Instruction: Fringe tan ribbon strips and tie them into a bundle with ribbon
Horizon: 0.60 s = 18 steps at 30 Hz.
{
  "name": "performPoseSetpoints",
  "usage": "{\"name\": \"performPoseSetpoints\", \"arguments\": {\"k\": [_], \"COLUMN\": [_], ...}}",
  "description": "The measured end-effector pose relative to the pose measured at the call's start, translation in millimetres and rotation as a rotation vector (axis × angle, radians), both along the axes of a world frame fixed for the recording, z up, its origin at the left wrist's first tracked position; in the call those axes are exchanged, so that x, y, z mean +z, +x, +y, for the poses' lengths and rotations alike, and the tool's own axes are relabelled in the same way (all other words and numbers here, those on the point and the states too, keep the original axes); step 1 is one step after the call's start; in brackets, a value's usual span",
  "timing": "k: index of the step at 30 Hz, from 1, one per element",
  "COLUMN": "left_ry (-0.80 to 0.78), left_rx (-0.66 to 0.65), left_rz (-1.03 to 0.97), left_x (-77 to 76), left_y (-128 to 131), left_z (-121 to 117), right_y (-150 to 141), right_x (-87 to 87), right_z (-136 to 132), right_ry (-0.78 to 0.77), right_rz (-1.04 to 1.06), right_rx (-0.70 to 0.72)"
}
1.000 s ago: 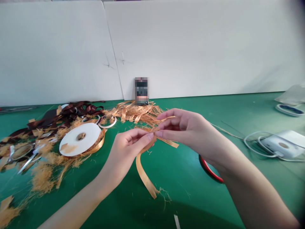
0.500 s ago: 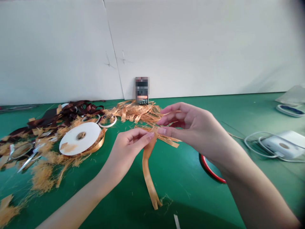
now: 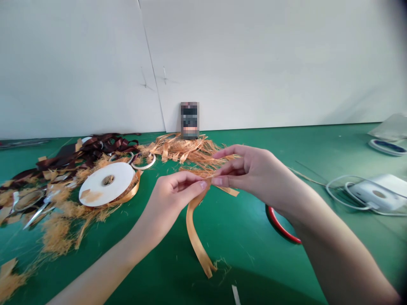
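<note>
A strip of golden-tan ribbon [image 3: 194,231] hangs from my fingertips, curving down to the green table, where its lower end is split and frayed. My left hand [image 3: 178,190] pinches the ribbon's upper part between thumb and forefinger. Close against it, my right hand [image 3: 244,169] pinches the same ribbon's upper end with thumb and index finger, its other fingers loosely bent. The fingertips partly cover the held end. Just behind my hands lies a pile of frayed tan ribbon pieces [image 3: 184,149].
To the left stand a white ribbon spool [image 3: 98,188], scissors [image 3: 41,212], brown ribbon [image 3: 70,156] and loose tan threads [image 3: 59,233]. A phone-like device [image 3: 190,120] leans on the white wall. At right are a red ring-shaped edge [image 3: 281,226] and a white charger with cable [image 3: 381,192].
My right hand has dropped slightly, and its fingers are closer to the left fingertips. The hanging ribbon bows further to the left.
</note>
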<state>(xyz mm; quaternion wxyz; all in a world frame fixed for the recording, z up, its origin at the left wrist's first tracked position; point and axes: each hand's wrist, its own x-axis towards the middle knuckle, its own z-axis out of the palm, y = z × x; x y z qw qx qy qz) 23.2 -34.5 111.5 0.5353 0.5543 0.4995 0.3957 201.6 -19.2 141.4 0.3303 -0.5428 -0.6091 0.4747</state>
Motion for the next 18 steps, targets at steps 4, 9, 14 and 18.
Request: {"name": "performPoseSetpoints", "arguments": {"k": [4,9,14,18], "left_ry": [0.004,0.004,-0.016,-0.025], "left_rx": [0.024,0.030,0.029,0.039], "left_rz": [-0.015,-0.022,-0.037,-0.054], "left_x": [-1.6,-3.4,-4.2,-3.8], "left_y": [-2.2,-3.1,-2.5,-3.0], "left_z": [0.2,0.9,1.4,1.2], "right_y": [0.9,4.1,3.7,1.9], "right_x": [0.0,-2.3,0.5,3.7], "right_z": [-0.2,0.5,0.5,0.3], "right_ry": [0.003,0.023,0.035,0.027], "right_rz": [-0.063,-0.112,-0.079,-0.064], "right_rx": [-0.025,-0.007,-0.006,-0.034]}}
